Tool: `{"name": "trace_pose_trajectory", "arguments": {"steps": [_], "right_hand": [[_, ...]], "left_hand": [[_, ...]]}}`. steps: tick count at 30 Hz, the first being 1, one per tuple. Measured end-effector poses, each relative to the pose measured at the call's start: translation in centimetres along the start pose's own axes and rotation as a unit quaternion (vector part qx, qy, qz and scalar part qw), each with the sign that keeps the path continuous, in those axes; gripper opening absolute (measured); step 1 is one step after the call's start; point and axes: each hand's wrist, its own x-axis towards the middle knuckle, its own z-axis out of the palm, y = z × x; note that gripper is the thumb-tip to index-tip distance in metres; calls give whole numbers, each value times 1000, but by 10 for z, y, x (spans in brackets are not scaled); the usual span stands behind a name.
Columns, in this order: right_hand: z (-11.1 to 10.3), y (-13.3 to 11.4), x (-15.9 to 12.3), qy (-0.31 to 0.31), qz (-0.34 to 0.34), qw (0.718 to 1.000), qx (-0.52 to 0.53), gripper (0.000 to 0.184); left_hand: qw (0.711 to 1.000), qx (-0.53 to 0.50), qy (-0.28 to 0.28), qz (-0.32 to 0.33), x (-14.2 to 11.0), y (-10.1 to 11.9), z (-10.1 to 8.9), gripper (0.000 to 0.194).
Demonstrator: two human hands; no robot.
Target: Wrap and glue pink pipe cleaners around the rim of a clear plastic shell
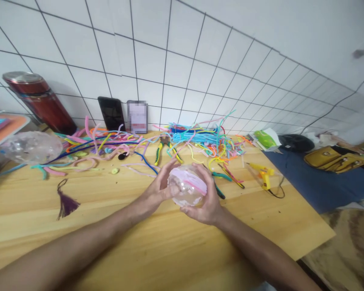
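Between both hands, above the wooden table, is a clear, shiny round ball [186, 198] with pale pink strips and one brighter pink strip across its upper right side. My left hand [162, 186] grips its left side, the thumb lying on the front. The right side is held by my right hand [210, 198], fingers curled over the top and thumb underneath. What the ball is made of I cannot tell for certain; it looks like thin plastic. Pliers with yellow-green handles [158, 153] lie just behind the hands, and teal-handled pliers [221, 192] are partly hidden behind my right hand.
Colourful pipe cleaners [191, 138] are heaped along the tiled wall. A yellow glue gun [265, 176] lies at the right, a purple tassel [67, 204] at the left. A clear, rounded object [32, 147], a red thermos [45, 103] and two phones, one black [111, 114], stand behind.
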Motion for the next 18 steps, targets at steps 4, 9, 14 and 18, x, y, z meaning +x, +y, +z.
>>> {"name": "trace_pose_trajectory", "arguments": {"steps": [4,9,14,18], "right_hand": [[3,15,-4,-38,-18,999,16,114],[-1,23,-2,-74,-60,995,-32,111],[-8,17,-3,22,-81,993,-79,105],[-8,9,-1,72,-81,990,-93,68]], "left_hand": [[995,-78,-19,-64,1,2,2,117],[994,-82,15,-72,1,-1,2,100],[996,-6,83,-29,1,-6,6,98],[992,43,117,6,-2,-9,11,99]]}}
